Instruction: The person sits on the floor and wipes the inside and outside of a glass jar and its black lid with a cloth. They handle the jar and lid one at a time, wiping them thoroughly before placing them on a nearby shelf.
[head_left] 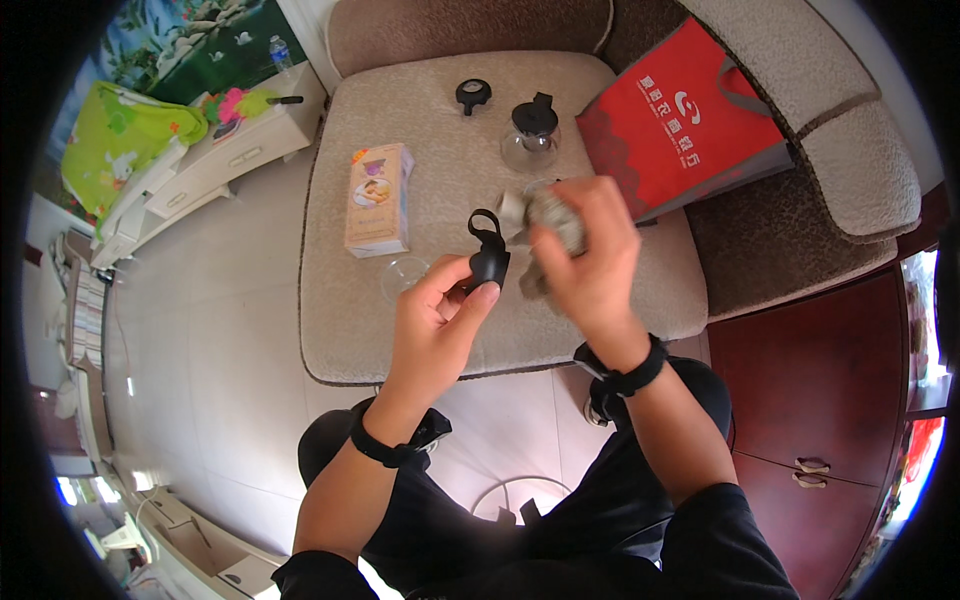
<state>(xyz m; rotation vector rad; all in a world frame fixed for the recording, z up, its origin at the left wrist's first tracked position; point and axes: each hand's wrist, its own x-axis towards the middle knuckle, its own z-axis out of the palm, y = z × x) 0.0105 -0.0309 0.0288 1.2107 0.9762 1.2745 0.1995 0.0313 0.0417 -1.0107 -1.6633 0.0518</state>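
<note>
My left hand (440, 318) pinches a black plastic lid (489, 262) with a ring-shaped loop standing up from it, held over the front of the beige cushioned seat. Beside it, my right hand (598, 262) grips a crumpled grey-green cloth (558, 222), slightly blurred; the cloth is close to the lid, and I cannot tell whether they touch. Left of my left hand lies a round clear piece (405, 277), glass or plastic. Farther back stands a clear pot (530, 152) with a black top. Another black lid (473, 95) with a loop rests behind it to the left.
A tissue box (378, 200) lies on the seat (345, 330) at the left. A red shopping bag (680, 120) leans at the right. Dark red cabinet doors (800, 390) stand right of my knees. A white drawer cabinet (240, 155) is at the far left.
</note>
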